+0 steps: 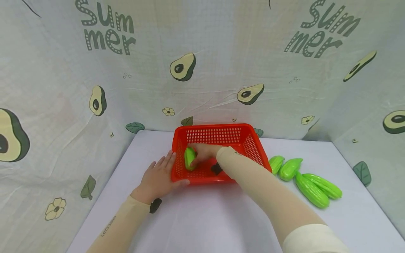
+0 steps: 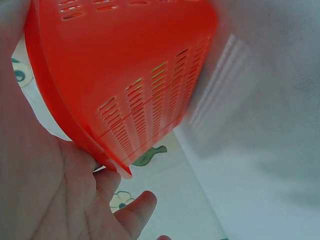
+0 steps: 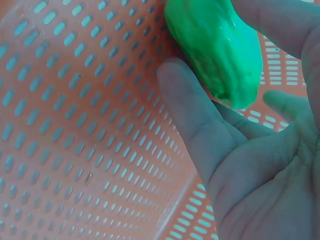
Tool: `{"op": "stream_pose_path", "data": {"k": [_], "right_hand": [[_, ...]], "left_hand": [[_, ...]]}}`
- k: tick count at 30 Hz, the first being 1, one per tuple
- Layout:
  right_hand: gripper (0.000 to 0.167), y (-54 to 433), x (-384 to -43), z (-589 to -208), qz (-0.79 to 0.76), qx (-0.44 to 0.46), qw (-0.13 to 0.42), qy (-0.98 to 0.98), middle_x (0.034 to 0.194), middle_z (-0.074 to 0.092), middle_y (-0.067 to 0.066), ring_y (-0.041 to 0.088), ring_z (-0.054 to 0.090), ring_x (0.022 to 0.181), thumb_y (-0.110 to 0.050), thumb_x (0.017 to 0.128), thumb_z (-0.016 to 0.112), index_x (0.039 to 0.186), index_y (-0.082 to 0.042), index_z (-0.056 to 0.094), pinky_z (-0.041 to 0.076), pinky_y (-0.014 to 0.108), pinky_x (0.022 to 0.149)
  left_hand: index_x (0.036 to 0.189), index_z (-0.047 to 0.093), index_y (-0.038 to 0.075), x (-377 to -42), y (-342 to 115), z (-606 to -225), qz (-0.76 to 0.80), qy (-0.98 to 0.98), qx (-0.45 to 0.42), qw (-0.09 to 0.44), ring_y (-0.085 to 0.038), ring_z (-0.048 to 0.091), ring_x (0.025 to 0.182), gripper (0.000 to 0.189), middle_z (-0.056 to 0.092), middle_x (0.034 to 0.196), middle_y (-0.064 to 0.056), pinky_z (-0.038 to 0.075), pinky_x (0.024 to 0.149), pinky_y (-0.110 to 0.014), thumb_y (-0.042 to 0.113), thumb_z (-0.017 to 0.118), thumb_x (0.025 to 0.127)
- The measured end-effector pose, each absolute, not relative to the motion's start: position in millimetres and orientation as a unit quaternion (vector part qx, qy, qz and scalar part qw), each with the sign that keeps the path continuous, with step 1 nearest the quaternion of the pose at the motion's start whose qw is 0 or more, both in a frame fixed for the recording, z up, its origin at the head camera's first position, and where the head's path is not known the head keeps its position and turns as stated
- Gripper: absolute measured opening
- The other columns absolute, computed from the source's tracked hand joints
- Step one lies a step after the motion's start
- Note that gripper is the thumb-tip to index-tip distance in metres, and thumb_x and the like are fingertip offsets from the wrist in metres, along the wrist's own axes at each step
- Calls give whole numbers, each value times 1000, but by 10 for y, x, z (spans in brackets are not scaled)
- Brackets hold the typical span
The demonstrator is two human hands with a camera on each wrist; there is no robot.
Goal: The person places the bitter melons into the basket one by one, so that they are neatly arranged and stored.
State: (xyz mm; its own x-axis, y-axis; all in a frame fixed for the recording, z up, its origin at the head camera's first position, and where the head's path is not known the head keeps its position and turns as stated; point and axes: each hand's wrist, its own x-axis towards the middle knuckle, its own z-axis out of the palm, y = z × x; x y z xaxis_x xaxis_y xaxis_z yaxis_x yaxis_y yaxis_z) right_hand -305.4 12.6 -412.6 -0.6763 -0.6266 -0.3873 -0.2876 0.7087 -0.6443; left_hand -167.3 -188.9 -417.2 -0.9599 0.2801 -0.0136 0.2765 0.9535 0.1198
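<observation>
A red plastic basket with slotted walls stands on the white table. Inside, near its left wall, my right hand holds a glossy green ridged bitter melon between thumb and fingers. The right wrist view shows the bitter melon close up, with a finger along one side and the thumb at the other. My left hand rests with spread, fairly straight fingers against the basket's left rim, its thumb by the front left corner. In the left wrist view, the basket's outer wall shows beside that hand.
Right of the basket lie two shorter green gourds, one at the basket's side and another next to it. Two longer ridged ones lie nearer me. A printed cloth hangs behind the table and along both sides.
</observation>
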Motion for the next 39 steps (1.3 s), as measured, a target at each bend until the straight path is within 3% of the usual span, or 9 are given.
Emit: {"op": "stream_pose_path", "data": {"k": [7,14,21,26,30,34,39], "right_hand": [[84,180,-3100,-4130,-266,-277,304,872,124,54,1,19,50,113,-28,82,84,152,-17,38,49,37,95],[89,248,-3105,-4058,-268,-280,302,871,140,52,8,28,52,125,-29,85,80,157,-15,30,46,45,102],[84,424,-3029,-3780,-296,-308,288,857,149,44,17,32,46,134,-24,92,74,159,-15,23,47,41,100],[84,751,-2963,-3493,-281,-299,257,875,149,45,11,27,45,134,-33,92,74,159,-25,24,47,43,101],[87,1136,-2898,-3277,-278,-296,239,882,147,47,9,23,55,124,-36,91,73,160,-25,21,49,43,97],[88,1499,-2832,-3128,-288,-295,225,883,147,45,15,27,63,115,-33,92,73,160,-21,19,52,43,95],[87,1932,-2680,-3091,-326,-266,229,878,149,40,21,35,59,116,-24,93,73,160,-21,19,55,46,89]], "left_hand": [[158,22,3,-1676,-1883,-4167,61,988,140,20,-44,34,140,113,21,163,-16,27,111,-62,83,47,82],[158,22,2,-1665,-1891,-4154,71,988,138,23,-45,33,140,113,21,163,-17,27,111,-63,80,52,82],[159,19,4,-1678,-1902,-4176,88,986,138,33,-44,31,142,113,18,164,-15,26,111,-63,80,51,83],[159,18,5,-1687,-1895,-4200,91,987,130,38,-43,29,143,115,17,164,-15,26,111,-63,82,51,80],[159,18,5,-1678,-1890,-4177,92,987,129,37,-44,29,143,115,17,164,-16,26,111,-63,82,52,81],[159,18,3,-1669,-1890,-4163,90,986,134,31,-44,30,142,114,17,164,-17,27,111,-63,79,53,82],[158,19,2,-1666,-1888,-4155,92,986,137,31,-45,31,141,113,17,164,-17,27,110,-64,78,54,82]]}}
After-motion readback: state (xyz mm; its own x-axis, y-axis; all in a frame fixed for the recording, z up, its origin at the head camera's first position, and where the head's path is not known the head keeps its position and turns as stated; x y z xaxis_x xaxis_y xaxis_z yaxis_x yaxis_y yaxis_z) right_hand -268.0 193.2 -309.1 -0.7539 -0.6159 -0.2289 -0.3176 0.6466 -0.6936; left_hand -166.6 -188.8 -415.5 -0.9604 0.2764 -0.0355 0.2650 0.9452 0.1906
